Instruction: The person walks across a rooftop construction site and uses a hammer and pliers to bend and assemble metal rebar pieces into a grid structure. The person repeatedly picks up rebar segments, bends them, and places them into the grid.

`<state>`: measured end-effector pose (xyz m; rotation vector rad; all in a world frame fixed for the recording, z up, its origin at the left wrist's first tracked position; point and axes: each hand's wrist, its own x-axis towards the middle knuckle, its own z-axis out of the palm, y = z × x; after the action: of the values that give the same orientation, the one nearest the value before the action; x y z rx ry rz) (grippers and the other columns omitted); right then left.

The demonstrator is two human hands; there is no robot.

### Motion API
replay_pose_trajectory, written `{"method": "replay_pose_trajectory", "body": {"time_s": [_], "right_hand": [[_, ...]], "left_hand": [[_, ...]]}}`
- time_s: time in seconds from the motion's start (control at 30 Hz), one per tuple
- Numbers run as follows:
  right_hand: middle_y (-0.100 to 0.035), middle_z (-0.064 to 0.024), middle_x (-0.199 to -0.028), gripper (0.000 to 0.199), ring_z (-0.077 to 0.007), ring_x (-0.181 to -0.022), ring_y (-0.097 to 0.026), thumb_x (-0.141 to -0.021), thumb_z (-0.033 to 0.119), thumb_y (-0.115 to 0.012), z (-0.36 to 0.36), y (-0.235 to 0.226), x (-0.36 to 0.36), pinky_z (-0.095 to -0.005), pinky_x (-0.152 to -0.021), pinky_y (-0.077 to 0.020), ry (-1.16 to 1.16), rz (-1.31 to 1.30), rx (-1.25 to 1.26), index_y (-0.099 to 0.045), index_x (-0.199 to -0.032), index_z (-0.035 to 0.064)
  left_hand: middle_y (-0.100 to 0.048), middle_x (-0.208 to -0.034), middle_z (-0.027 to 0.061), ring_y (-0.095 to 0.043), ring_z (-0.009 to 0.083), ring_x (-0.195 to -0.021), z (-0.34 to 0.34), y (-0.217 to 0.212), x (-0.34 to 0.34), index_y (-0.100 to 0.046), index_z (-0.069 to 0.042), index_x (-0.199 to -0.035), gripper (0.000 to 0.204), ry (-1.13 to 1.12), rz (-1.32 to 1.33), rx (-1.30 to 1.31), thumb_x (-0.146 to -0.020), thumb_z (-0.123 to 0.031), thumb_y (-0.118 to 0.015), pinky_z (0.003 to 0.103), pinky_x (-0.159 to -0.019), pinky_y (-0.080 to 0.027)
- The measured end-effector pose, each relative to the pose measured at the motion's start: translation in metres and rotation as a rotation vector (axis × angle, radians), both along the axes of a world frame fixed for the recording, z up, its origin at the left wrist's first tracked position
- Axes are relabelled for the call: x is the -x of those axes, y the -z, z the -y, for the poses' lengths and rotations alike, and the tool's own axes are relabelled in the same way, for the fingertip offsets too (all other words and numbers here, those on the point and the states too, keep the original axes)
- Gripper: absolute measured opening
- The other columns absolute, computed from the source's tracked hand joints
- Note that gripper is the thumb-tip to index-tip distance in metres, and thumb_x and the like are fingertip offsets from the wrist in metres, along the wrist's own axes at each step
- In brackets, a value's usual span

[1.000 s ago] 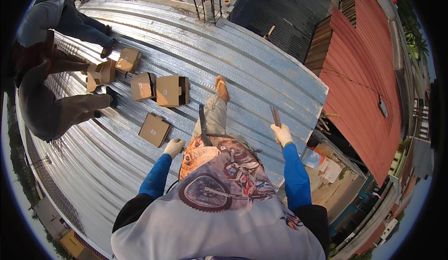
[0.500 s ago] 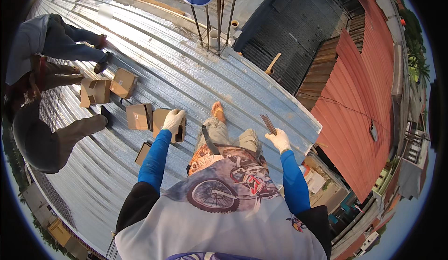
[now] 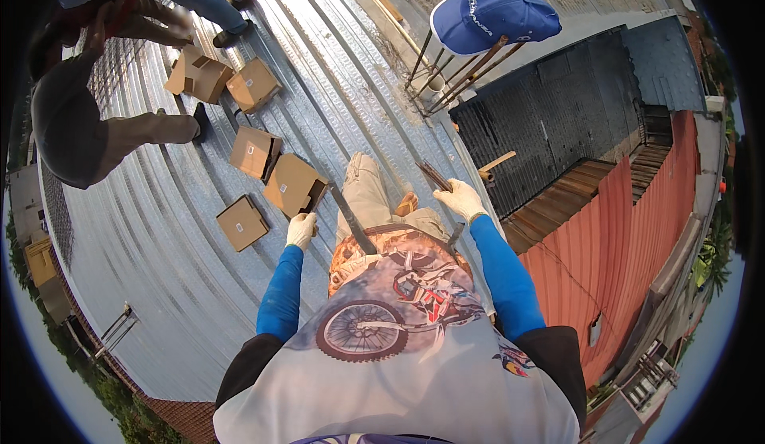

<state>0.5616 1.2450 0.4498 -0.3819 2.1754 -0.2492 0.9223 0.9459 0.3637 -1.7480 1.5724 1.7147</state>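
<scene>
My right hand [image 3: 460,199], in a pale work glove, is closed around a small bundle of thin brown rods [image 3: 434,176] that stick out past its fingers, up and to the left. My left hand [image 3: 301,231], gloved too, has curled fingers just below an open cardboard box [image 3: 292,186]. I cannot make out whether it holds anything, nor whether it touches the box. A dark strap [image 3: 352,219] hangs in front of my waist between the hands.
More cardboard boxes [image 3: 242,223] lie on the ribbed metal roof [image 3: 151,261]. Two people [image 3: 68,137] are at the upper left. Upright rusty bars [image 3: 470,70] carry a blue cap [image 3: 496,15]. The roof edge [image 3: 458,137] drops toward a lower dark roof [image 3: 550,86] and red sheeting [image 3: 613,261].
My view has turned, so the boxes, cap and roof edge appear shifted. My left hand has gone from over the open box to below it. The rods are still in my right hand.
</scene>
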Motion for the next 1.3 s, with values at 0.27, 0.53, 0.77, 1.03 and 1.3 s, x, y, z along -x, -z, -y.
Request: {"method": "replay_pose_trajectory", "body": {"time_s": [0.27,0.53,0.77,1.03,1.3], "right_hand": [[-0.071,-0.0223,-0.123,0.062,-0.0369,-0.118,-0.067,-0.084,0.050,-0.070,0.140,0.027,0.063,-0.0438,-0.101,-0.0500,-0.035,0.166,0.035,-0.070,-0.127,0.0045],[-0.074,-0.0207,-0.113,0.056,-0.0371,-0.109,-0.069,-0.084,0.048,-0.072,0.264,0.048,0.111,-0.0443,-0.094,-0.0510,0.062,0.195,0.086,-0.073,-0.118,0.0047],[-0.071,-0.0107,-0.081,0.041,-0.0205,-0.071,-0.068,-0.086,0.039,-0.077,0.384,0.053,0.181,-0.0361,-0.064,-0.0517,0.467,0.197,0.423,-0.073,-0.101,0.0012],[-0.064,-0.0042,-0.070,0.031,-0.0144,-0.052,-0.057,-0.085,0.031,-0.078,0.464,0.065,0.276,-0.0330,-0.047,-0.0429,0.800,0.269,0.584,-0.072,-0.101,0.0044],[-0.070,-0.0089,-0.077,0.035,-0.0167,-0.061,-0.065,-0.086,0.029,-0.077,0.508,0.131,0.404,-0.0338,-0.056,-0.0514,0.799,0.192,0.420,-0.072,-0.107,0.0018]], "left_hand": [[-0.065,-0.069,0.0122,-0.058,0.0232,-0.051,-0.017,0.047,-0.075,-0.066,0.001,-0.093,0.029,-0.124,0.338,-0.372,-0.089,-0.028,-0.063,0.038,-0.047,-0.041],[-0.067,-0.077,0.0043,-0.062,0.0124,-0.067,0.191,-0.014,0.131,-0.066,-0.005,-0.098,0.027,-0.126,-0.098,-0.059,-0.098,-0.032,-0.061,0.026,-0.059,-0.047],[-0.066,-0.076,0.0025,-0.058,0.0099,-0.068,0.313,-0.084,0.246,-0.068,-0.001,-0.097,0.028,-0.126,-0.279,0.123,-0.099,-0.029,-0.062,0.027,-0.063,-0.046],[-0.066,-0.076,0.0014,-0.056,0.0088,-0.063,0.343,-0.045,0.302,-0.068,0.001,-0.104,0.031,0.199,-0.155,-0.020,-0.101,-0.030,-0.062,0.026,-0.058,-0.044],[-0.068,-0.080,0.0035,-0.059,0.0106,-0.069,0.436,-0.013,0.475,-0.067,0.002,-0.102,0.031,0.435,-0.093,0.019,-0.100,-0.028,-0.062,0.028,-0.065,-0.048]]}}
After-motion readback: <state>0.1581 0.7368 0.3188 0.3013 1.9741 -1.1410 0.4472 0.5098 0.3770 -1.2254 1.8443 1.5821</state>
